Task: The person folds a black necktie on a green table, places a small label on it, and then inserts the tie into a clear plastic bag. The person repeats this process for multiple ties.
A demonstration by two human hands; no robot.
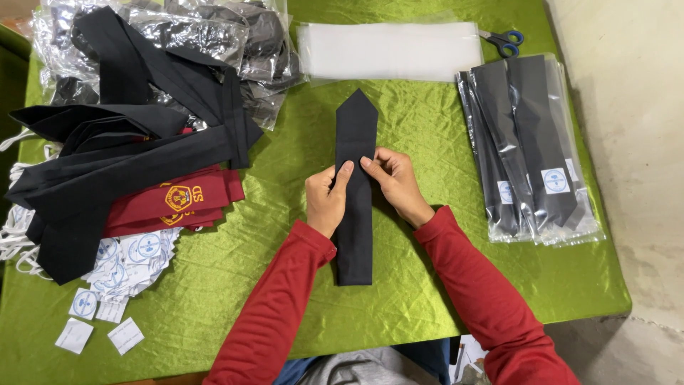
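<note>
Head view of a table draped in a green cloth [427, 299]. At centre lies a folded black tie [355, 192], pointed tip toward 12 o'clock, square end toward 6 o'clock. The left hand [326, 199] and the right hand [396, 182] meet at the tie's middle; the fingers of each are curled and pinch the fabric at its two long edges, thumbs on top. Both forearms wear red sleeves [285, 306].

At 9 to 11 o'clock of the tie, a heap of loose black ties [121, 164] overlies several maroon ties [178, 203] bearing a yellow crest; behind them lies a pile of ties in crumpled clear bags [178, 28]. At 8 o'clock, small white paper labels [121, 267] are scattered, some apart near the table's near-left corner. At 12 o'clock lies a flat stack of empty clear sleeves [392, 50], with blue-handled scissors [502, 41] just beside its right end. At 3 o'clock sits a neat stack of bagged black ties [531, 142], close to the table's right edge.

Bare cloth surrounds the held tie on all sides; the widest open stretch lies at 4 to 8 o'clock, toward the near edge.
</note>
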